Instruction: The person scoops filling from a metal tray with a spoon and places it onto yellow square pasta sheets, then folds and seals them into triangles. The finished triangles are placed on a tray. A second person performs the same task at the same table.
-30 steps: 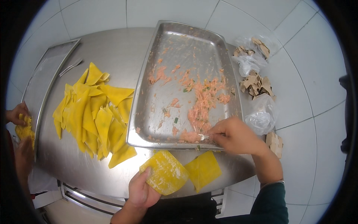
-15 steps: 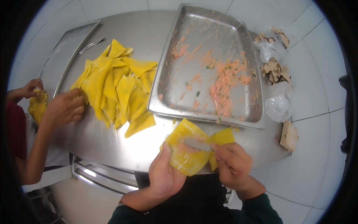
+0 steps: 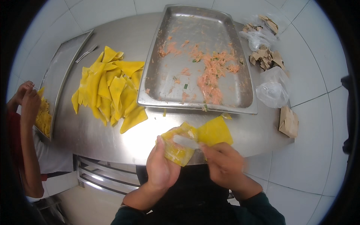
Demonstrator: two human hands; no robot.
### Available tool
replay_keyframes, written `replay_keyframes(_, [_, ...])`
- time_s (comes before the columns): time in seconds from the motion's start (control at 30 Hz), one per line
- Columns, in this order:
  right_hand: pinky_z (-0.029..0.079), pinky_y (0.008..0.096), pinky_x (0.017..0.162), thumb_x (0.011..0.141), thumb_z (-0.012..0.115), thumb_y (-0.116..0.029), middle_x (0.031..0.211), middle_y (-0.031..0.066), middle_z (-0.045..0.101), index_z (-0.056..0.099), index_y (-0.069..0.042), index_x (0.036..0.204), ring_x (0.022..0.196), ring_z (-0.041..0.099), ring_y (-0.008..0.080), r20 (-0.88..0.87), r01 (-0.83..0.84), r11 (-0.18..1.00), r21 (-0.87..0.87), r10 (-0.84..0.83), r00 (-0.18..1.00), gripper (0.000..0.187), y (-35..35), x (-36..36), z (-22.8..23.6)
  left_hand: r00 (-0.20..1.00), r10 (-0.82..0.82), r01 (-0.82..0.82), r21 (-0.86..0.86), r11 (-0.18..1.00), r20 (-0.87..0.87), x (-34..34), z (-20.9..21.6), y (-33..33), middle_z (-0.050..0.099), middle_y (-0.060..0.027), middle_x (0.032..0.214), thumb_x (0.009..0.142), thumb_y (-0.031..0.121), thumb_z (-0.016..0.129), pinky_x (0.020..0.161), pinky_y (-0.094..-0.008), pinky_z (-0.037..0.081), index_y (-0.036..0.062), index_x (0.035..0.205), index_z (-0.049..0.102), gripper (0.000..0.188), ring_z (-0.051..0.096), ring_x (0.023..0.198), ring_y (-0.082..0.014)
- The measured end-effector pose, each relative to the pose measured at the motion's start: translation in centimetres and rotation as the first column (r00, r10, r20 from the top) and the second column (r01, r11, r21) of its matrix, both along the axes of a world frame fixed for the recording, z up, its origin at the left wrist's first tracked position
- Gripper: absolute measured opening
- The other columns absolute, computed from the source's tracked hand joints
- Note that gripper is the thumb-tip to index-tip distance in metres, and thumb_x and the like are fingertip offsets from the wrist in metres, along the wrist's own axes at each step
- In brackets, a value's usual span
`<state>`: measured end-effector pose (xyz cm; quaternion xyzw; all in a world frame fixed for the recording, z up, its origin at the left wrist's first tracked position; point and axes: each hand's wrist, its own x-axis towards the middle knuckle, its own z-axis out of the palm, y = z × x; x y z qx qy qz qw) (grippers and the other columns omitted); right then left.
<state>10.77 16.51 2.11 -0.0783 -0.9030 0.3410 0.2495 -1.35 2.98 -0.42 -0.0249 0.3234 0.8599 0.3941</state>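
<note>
- Head view, at center: my left hand (image 3: 162, 168) cradles a yellow dough square (image 3: 179, 153) just above the near edge of a steel table (image 3: 93, 139), thumb pressed along its side; the other fingers are hidden beneath, so I cannot tell how they lie.
- My right hand (image 3: 225, 162), slightly blurred, pinches a pale, flat-ended utensil (image 3: 185, 142) between thumb and fingers, its blade over the held square, where pinkish smears show.
- A second yellow square (image 3: 215, 131) lies on the table just beyond my right fingers.
- Past it sits a deep steel pan (image 3: 157, 92), pink filling (image 3: 210, 80) flecked with green scattered across its floor.
- Left of the pan, a heap of yellow dough sheets (image 3: 108, 88) overlaps loosely, a fork (image 3: 85, 55) near it.
- At far left, a co-worker's hands (image 3: 30, 99) meet above yellow pieces (image 3: 44, 117) in a shallow tray (image 3: 63, 62).
- At right rest torn brown paper (image 3: 266, 58), a clear plastic bag (image 3: 272, 89) and a brown paper packet (image 3: 288, 122).
</note>
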Motion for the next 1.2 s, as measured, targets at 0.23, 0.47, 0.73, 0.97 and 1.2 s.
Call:
replay_keyframes(0.23, [0.049, 0.0311, 0.056, 0.075, 0.069, 0.009, 0.078, 0.0087, 0.061, 0.073, -0.005, 0.116, 0.063, 0.061, 0.0223, -0.072, 0.038, 0.995, -0.091, -0.045, 0.996, 0.044, -0.1, 0.6, -0.9, 0.999, 0.032, -0.032, -0.002, 0.999, 0.018, -1.0, 0.1, -0.6, 0.042, -0.0235, 0.149, 0.11, 0.041, 0.025, 0.118, -0.0482, 0.031, -0.0025, 0.147, 0.034, 0.058, 0.043, 0.138, -0.0351])
replay_keyframes(0.47, [0.05, 0.0312, 0.056, 0.072, 0.068, 0.011, 0.076, 0.0094, 0.061, 0.074, -0.005, 0.114, 0.061, 0.061, 0.022, -0.043, 0.035, 0.999, 0.007, -0.035, 0.998, 0.045, 0.0, 0.6, -2.7, 0.994, -0.004, -0.006, 0.088, 0.996, 0.109, -0.9, 0.4, -0.4, 0.051, -0.0171, 0.139, 0.11, 0.04, 0.028, 0.114, -0.0466, 0.035, 0.0008, 0.14, 0.042, 0.052, 0.049, 0.13, -0.0308])
replay_keyframes(0.73, [0.048, 0.033, 0.053, 0.07, 0.069, 0.006, 0.076, 0.0078, 0.06, 0.074, -0.008, 0.114, 0.06, 0.06, 0.0226, -0.058, -0.062, 0.998, -0.002, 0.062, 0.996, 0.046, -0.6, -0.1, -3.2, 0.997, 0.02, -0.026, 0.079, 0.997, 0.076, -0.8, 0.2, -0.5, 0.051, -0.0177, 0.139, 0.11, 0.04, 0.029, 0.115, -0.0471, 0.034, 0.0002, 0.14, 0.042, 0.052, 0.047, 0.133, -0.0314])
replay_keyframes(0.97, [0.046, 0.0311, 0.054, 0.074, 0.078, -0.007, 0.075, 0.0028, 0.057, 0.071, -0.013, 0.121, 0.06, 0.058, 0.018, -0.043, -0.094, 0.994, 0.063, 0.097, 0.994, 0.048, -0.7, 1.7, -2.6, 0.999, 0.027, -0.029, 0.038, 0.999, 0.047, -1.8, 0.4, -1.7, 0.045, -0.0202, 0.148, 0.109, 0.042, 0.03, 0.119, -0.0471, 0.03, -0.0012, 0.147, 0.036, 0.058, 0.044, 0.137, -0.0328])
replay_keyframes(1.2, [0.044, 0.0317, 0.051, 0.073, 0.081, -0.011, 0.067, -0.0003, 0.052, 0.074, -0.016, 0.11, 0.058, 0.057, 0.0167, -0.168, -0.204, 0.967, 0.153, 0.229, 0.959, 0.037, -0.6, -0.2, -2.9, 0.985, -0.16, 0.165, -0.086, 0.983, 0.056, 0.0, 0.0, -1.4, 0.046, -0.0211, 0.146, 0.108, 0.045, 0.03, 0.117, -0.0484, 0.032, -0.0013, 0.145, 0.037, 0.059, 0.046, 0.136, -0.0335])
